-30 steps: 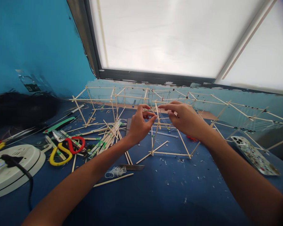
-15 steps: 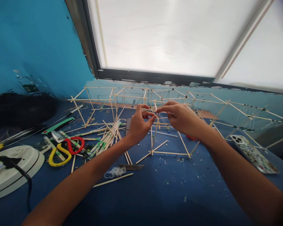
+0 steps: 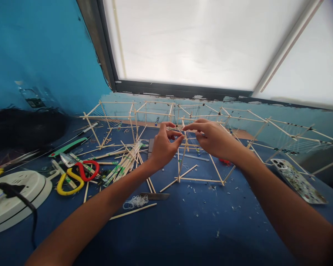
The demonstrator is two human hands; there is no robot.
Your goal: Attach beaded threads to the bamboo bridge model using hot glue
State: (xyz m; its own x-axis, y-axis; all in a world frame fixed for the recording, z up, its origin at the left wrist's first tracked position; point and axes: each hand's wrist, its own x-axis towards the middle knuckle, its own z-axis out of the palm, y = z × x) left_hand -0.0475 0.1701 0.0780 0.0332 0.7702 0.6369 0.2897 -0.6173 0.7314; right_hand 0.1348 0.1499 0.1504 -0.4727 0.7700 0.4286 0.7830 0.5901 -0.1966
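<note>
At the upper corner of a thin wooden stick frame [image 3: 201, 180], both of my hands meet. My left hand [image 3: 166, 146] comes from the left with thumb and fingers pinched together beside the joint. From the right, my right hand [image 3: 211, 135] reaches in, its index finger pointing at the same joint and its other fingers curled. Whatever lies between the fingertips is too small to make out. The frame stands upright on the blue table, sticks crossing at its corners.
More stick frames with strung threads line the back. Left lie loose sticks [image 3: 127, 162], red-and-yellow-handled pliers [image 3: 72, 181], a green cutter [image 3: 68, 147] and a round power strip [image 3: 19, 195]. Nearer are white elastic bands [image 3: 135, 202] and a blade [image 3: 157, 196]. A phone [image 3: 299, 181] lies right.
Both hands stay at the same joint. The right index fingertip has shifted very slightly left and up; nothing else has visibly moved.
</note>
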